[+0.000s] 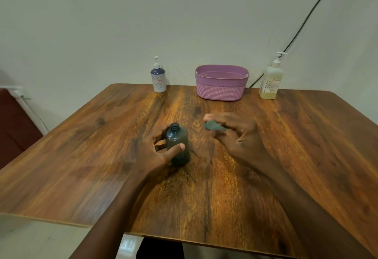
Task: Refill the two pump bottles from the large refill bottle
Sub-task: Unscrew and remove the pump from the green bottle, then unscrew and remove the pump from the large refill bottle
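Note:
A small dark green bottle (177, 143) stands upright in the middle of the wooden table (306, 135), its neck open with no pump on it. My left hand (157, 150) grips its body, thumb across the front. To its right, my right hand (237, 133) holds the grey-green pump head (213, 126), clear of the bottle. A white and dark blue pump bottle (158, 77) stands at the table's far edge. The large refill bottle (271, 80), with pale yellow liquid and a white pump, stands at the far right.
A purple woven plastic basket (221, 90) sits at the far edge between the two back bottles. A black cable (302, 25) runs down the wall behind the refill bottle. A dark red seat (14, 123) is left of the table.

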A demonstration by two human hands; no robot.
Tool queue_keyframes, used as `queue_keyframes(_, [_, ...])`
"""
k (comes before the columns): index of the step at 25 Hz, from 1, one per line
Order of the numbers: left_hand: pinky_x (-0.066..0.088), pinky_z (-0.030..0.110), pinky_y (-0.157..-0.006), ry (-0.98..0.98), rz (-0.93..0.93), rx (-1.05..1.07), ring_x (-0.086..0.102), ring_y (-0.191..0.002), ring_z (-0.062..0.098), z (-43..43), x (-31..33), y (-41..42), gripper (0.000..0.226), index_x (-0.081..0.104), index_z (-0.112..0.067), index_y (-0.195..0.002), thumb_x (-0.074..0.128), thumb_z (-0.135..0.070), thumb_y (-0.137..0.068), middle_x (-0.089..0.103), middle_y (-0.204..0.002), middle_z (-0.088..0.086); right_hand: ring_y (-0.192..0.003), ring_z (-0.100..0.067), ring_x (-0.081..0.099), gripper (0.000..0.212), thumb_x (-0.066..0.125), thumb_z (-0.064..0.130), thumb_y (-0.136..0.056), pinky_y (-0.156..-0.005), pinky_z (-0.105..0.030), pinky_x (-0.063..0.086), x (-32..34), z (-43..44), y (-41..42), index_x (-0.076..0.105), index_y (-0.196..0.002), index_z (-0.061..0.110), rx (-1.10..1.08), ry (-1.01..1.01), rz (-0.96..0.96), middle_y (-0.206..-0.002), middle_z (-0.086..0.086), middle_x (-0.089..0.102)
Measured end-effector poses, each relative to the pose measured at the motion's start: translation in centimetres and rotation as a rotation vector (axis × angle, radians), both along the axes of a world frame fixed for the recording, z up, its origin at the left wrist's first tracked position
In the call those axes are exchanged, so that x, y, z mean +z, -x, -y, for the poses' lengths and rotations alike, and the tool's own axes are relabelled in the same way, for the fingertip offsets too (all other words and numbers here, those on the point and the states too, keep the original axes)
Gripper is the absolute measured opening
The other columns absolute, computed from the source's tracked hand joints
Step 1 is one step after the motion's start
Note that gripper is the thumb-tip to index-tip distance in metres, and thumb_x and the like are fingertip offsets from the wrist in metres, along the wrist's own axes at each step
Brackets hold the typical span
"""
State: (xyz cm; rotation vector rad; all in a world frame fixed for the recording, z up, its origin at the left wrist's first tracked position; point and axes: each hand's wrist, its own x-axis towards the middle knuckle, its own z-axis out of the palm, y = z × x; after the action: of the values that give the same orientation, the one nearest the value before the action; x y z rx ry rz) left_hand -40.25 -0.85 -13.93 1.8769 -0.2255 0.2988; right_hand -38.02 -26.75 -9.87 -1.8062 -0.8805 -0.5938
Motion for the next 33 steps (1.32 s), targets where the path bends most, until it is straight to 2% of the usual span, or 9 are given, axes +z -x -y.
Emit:
queue_keyframes(3, [0.054, 0.019, -0.088, -0.038, -0.034, -0.035, 0.06, -0.119, 0.0, -0.2, -0.2, 0.2, 0.091, 0.051, -0.031, -0.144, 0.082, -0.057, -0.063, 0.061, -0.135, -0.016, -0.114, -0.015, 0.069, 0.042, 0.078, -0.004, -0.083, -0.093, -0.045, 0.058, -3.4, 0.4, -1.0, 0.075, -0.12, 0.016, 0.011, 0.261, 0.063, -0.125, -0.002, 0.073])
queue_keyframes(8, [0.056, 0.03, -0.095, 0.01, -0.109, -0.033, 0.063, -0.118, 0.009, -0.3, -1.4, 0.5, 0.088, 0.054, -0.031, -0.141, 0.091, -0.046, -0.062, 0.064, -0.133, -0.012, -0.114, -0.012, 0.063, 0.042, 0.062, 0.005, -0.085, -0.096, -0.041, 0.055, -5.7, 0.7, -0.6, 0.074, -0.12, 0.023, 0.009, 0.571, -0.019, -0.128, 0.001, 0.07])
queue_keyframes(11, [0.055, 0.033, -0.097, 0.001, -0.126, -0.043, 0.063, -0.12, 0.007, -0.6, -1.6, 0.4, 0.09, 0.053, -0.036, -0.14, 0.091, -0.051, -0.061, 0.063, -0.135, -0.013, -0.114, -0.013, 0.061, 0.046, 0.067, -0.003, -0.084, -0.094, -0.037, 0.055, -5.6, 0.3, -0.2, 0.075, -0.12, 0.024, -0.004, 0.67, -0.037, -0.13, 0.001, 0.07])
queue_keyframes(16, [0.056, 0.031, -0.097, -0.024, -0.116, -0.067, 0.061, -0.12, 0.003, -0.7, -0.9, 0.5, 0.104, 0.045, -0.037, -0.148, 0.089, -0.06, -0.057, 0.058, -0.141, -0.012, -0.116, -0.012, 0.06, 0.046, 0.066, 0.002, -0.087, -0.09, -0.038, 0.057, -5.6, 0.2, -0.1, 0.073, -0.124, 0.028, -0.034, 0.744, -0.016, -0.131, 0.006, 0.069])
queue_keyframes(18, [0.054, 0.026, -0.098, -0.079, -0.07, -0.052, 0.058, -0.122, -0.001, -0.6, 0.0, 0.6, 0.106, 0.041, -0.034, -0.151, 0.086, -0.06, -0.059, 0.055, -0.144, -0.011, -0.118, -0.011, 0.06, 0.047, 0.065, 0.004, -0.089, -0.092, -0.036, 0.056, -5.3, 0.3, 0.0, 0.069, -0.128, 0.03, -0.041, 0.731, -0.022, -0.131, 0.008, 0.068])
queue_keyframes(22, [0.047, 0.032, -0.107, -0.217, 0.119, 0.05, 0.05, -0.136, 0.01, 0.2, 3.3, 0.5, 0.104, 0.037, -0.033, -0.154, 0.08, -0.065, -0.065, 0.048, -0.154, -0.004, -0.121, -0.008, 0.06, 0.048, 0.059, 0.008, -0.091, -0.101, -0.038, 0.054, -5.0, 0.8, 0.0, 0.065, -0.131, 0.034, -0.043, 0.714, -0.074, -0.132, 0.01, 0.067])
queue_keyframes(27, [0.046, 0.037, -0.108, -0.391, 0.253, 0.058, 0.045, -0.133, 0.006, 4.1, 8.7, -1.1, 0.094, 0.036, -0.04, -0.151, 0.075, -0.071, -0.072, 0.047, -0.154, -0.007, -0.126, -0.003, 0.053, 0.05, 0.072, 0.035, -0.092, -0.107, -0.043, 0.048, -2.7, 1.9, 0.3, 0.054, -0.135, 0.05, -0.222, 0.353, -0.237, -0.14, 0.018, 0.058])
queue_keyframes(30, [0.049, 0.036, -0.105, -0.407, 0.276, 0.043, 0.051, -0.133, 0.01, 8.0, 10.7, -3.5, 0.093, 0.038, -0.038, -0.152, 0.077, -0.068, -0.073, 0.05, -0.153, -0.006, -0.123, -0.007, 0.054, 0.066, 0.077, 0.044, -0.088, -0.099, -0.027, 0.05, -0.2, 3.7, -1.2, 0.048, -0.147, 0.04, -0.321, 0.199, -0.245, -0.146, 0.01, 0.055])
queue_keyframes(33, [0.047, 0.025, -0.094, -0.393, 0.222, -0.014, 0.053, -0.131, 0.012, 12.4, 11.5, -7.1, 0.091, 0.04, -0.032, -0.152, 0.081, -0.06, -0.075, 0.052, -0.151, -0.003, -0.127, -0.013, 0.057, 0.072, 0.076, 0.053, -0.086, -0.098, -0.034, 0.054, 1.2, 6.5, -4.1, 0.047, -0.148, 0.032, -0.43, 0.056, -0.248, -0.147, 0.006, 0.056])
